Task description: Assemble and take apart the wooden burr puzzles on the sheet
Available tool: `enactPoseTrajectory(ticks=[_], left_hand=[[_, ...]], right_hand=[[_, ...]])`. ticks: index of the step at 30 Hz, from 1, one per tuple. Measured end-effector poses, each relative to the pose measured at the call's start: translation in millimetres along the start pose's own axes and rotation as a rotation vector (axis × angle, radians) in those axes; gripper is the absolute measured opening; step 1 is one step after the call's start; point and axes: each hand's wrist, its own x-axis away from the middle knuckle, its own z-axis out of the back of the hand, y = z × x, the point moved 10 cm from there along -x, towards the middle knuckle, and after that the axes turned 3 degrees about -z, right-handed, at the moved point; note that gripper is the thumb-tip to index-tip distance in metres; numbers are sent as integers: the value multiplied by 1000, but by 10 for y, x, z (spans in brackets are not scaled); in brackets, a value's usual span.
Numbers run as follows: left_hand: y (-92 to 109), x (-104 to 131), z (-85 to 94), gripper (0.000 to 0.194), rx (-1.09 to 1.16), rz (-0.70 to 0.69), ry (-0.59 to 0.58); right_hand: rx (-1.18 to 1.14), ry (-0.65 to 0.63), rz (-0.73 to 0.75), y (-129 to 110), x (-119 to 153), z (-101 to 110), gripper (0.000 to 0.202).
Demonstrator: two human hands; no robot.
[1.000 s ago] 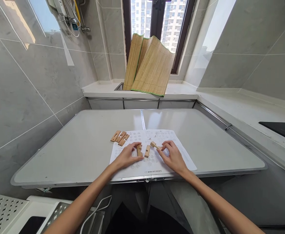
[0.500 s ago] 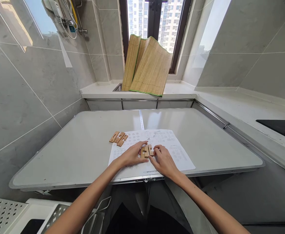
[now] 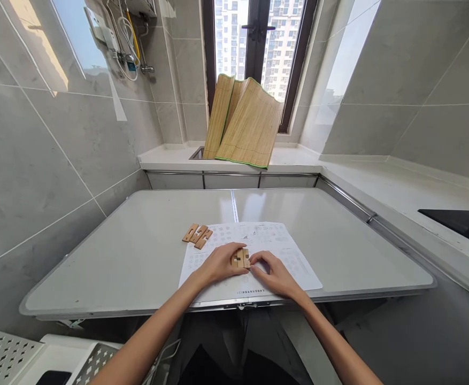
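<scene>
Near the bench's (image 3: 98,267) front edge, blocks (image 3: 240,259) clamped by left fingers (image 3: 238,245) and right fingers (image 3: 254,258) might be skewed by uneven pressure.

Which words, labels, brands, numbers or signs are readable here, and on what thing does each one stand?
None can be read with certainty.
Printed sheet: a heading runs along its near edge, too small and blurred to quote.
Same sheet: rows of small print and diagrams, too small to read.
Flat wooden pieces by its far left corner: no readable mark.
Wooden pieces at the left hand: no readable mark.
</scene>
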Motion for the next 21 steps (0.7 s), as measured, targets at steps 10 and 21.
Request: enactPoseTrajectory(ticks=[10,21], left_hand=[[-518,991,874,69,-205,375,260],[-923,1235,1108,67,-431,540,383]], right_hand=[[-49,44,-158,201,1,9,26],[-31,63,-152,222,-7,29,30]])
